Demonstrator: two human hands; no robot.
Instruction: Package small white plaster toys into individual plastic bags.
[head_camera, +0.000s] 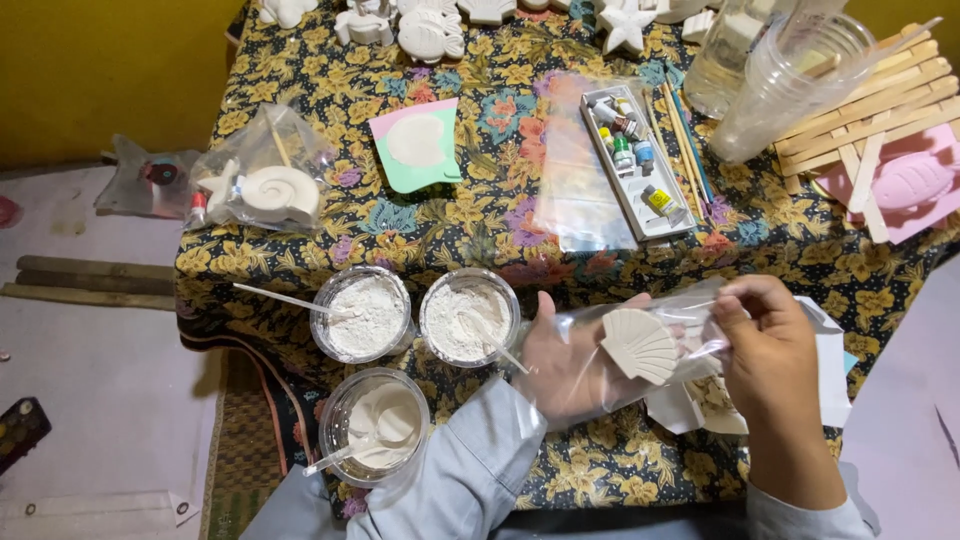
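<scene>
My left hand (563, 362) lies palm up under a clear plastic bag (640, 300) that holds a white scallop-shell plaster cast (640, 345). My right hand (768, 350) pinches the bag's open edge at the right. Both hands are over the near edge of a table covered with a floral cloth (460, 220). Just left of my left hand stand three clear cups: two of white powder (368, 314) (468, 318) and one of white paste (380, 425), each with a stick or spoon in it.
A paint set tray (635, 160) and brushes (685, 140) lie mid-table beside an empty clear bag (575, 180). A bagged snail-shell cast (272, 185) sits left, a green mould (418, 145) centre, stacked clear cups (790, 80) and wooden sticks (880, 100) at right, more casts (430, 30) at the far edge.
</scene>
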